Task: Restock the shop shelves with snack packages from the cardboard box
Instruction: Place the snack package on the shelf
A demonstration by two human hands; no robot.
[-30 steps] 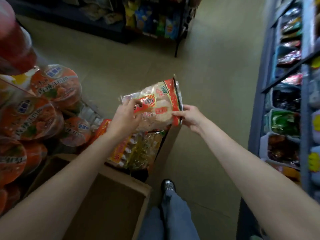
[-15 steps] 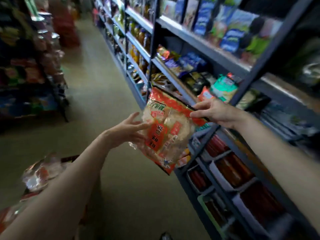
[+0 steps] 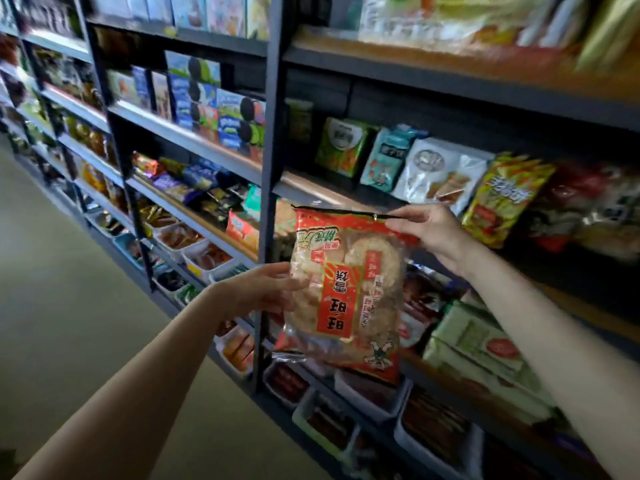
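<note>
Though blurred, shelves (image 3: pixel 194 140) seemingly back the held snack package (image 3: pixel 346 292).

Both my arms extend forward, bare. My left hand (image 3: pixel 263 289) grips the packet (image 3: pixel 346 292) at its side; my right hand (image 3: pixel 427 230) pinches its top corner.

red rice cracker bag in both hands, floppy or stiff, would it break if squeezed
The red and clear plastic rice cracker bag probably stays fairly stiff, since round crackers fill it. Likely light: the right hand only pinches its top seam. Crackers could crack under the left hand.
</note>
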